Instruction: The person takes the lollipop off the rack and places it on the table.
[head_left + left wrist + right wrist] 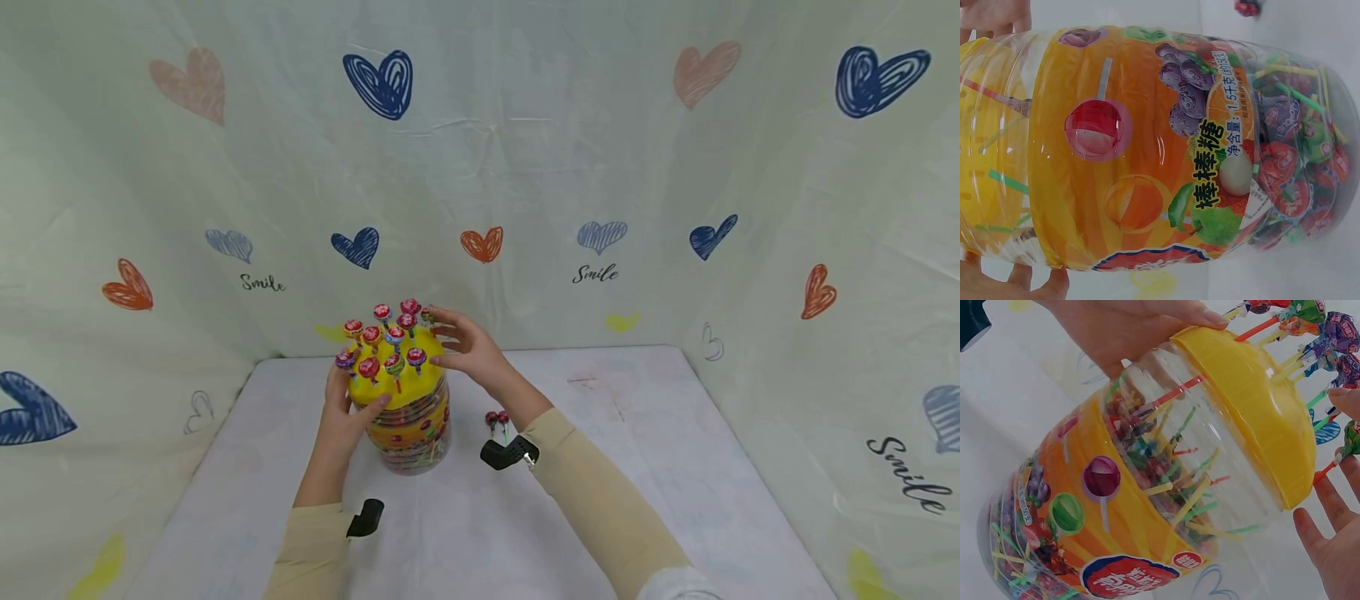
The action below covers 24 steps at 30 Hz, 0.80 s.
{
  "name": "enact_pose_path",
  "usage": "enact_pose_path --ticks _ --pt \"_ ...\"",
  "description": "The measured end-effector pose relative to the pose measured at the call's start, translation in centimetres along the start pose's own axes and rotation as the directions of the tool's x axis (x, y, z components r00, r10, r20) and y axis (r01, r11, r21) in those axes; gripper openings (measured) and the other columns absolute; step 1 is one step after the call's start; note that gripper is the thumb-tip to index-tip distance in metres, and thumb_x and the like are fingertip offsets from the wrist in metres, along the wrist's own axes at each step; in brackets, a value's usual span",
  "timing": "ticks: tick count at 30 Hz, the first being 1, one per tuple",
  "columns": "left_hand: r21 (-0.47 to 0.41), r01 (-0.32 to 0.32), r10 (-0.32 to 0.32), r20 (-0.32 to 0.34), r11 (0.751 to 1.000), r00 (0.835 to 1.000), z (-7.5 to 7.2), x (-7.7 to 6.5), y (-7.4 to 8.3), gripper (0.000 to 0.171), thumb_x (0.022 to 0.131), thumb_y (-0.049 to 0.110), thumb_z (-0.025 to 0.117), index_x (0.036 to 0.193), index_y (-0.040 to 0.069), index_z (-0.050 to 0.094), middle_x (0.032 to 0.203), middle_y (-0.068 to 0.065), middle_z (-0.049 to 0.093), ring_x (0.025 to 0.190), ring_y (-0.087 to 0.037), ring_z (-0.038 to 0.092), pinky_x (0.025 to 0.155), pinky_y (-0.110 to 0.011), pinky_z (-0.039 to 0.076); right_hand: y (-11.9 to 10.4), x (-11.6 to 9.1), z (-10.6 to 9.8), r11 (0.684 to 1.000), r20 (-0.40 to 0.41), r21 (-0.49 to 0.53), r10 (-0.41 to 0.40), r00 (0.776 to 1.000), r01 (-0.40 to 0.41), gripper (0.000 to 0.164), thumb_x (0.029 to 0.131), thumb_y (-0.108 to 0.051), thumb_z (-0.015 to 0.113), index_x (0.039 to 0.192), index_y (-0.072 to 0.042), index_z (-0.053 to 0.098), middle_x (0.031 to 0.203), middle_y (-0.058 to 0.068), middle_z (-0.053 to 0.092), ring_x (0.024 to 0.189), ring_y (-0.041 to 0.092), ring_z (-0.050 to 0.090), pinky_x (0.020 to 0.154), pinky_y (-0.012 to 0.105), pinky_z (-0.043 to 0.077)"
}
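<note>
A clear plastic lollipop jar (408,437) with an orange fruit label (1135,150) stands on the table, loose lollipops visible inside. Its domed yellow lid (1260,406) bears several wrapped lollipops (394,337), their sticks running down through it. My left hand (347,421) grips the jar's top from the left, thumb on the lid's front, fingers round the far side. Spread at the lid's right is my right hand (472,350). Its fingertips are right at a green lollipop (1352,439) on the lid's edge, with the thumb apart from it.
Two dark red lollipops (497,417) lie on the white table (600,467), right of the jar, near the right wrist's black camera (506,452). Behind the table hangs a pale cloth (495,167) printed with hearts. Another black camera (366,518) sits on the left wrist.
</note>
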<state>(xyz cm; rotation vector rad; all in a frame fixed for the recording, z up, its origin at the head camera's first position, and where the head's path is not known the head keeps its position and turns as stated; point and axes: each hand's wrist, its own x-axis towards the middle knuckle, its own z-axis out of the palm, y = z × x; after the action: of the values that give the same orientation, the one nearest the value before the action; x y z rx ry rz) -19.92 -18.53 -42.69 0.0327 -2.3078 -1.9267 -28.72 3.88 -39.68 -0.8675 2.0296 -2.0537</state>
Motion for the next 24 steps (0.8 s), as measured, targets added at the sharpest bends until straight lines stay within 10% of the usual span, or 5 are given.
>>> enact_pose_path --ticks 24 --pt "0.033 -0.029 0.029 -0.008 0.999 1.000 0.1 0.1 -0.1 0.086 0.092 0.021 0.069 0.158 0.026 0.013 0.162 -0.002 -0.001 0.148 -0.025 0.000 0.116 -0.056 0.003 -1.3 -1.1 -2.1 0.993 -0.086 0.083 -0.074 0.994 0.081 0.064 0.087 0.012 0.063 0.144 -0.007 0.042 0.142 0.014 0.045 0.125 0.038 0.048 0.106 0.056 0.036"
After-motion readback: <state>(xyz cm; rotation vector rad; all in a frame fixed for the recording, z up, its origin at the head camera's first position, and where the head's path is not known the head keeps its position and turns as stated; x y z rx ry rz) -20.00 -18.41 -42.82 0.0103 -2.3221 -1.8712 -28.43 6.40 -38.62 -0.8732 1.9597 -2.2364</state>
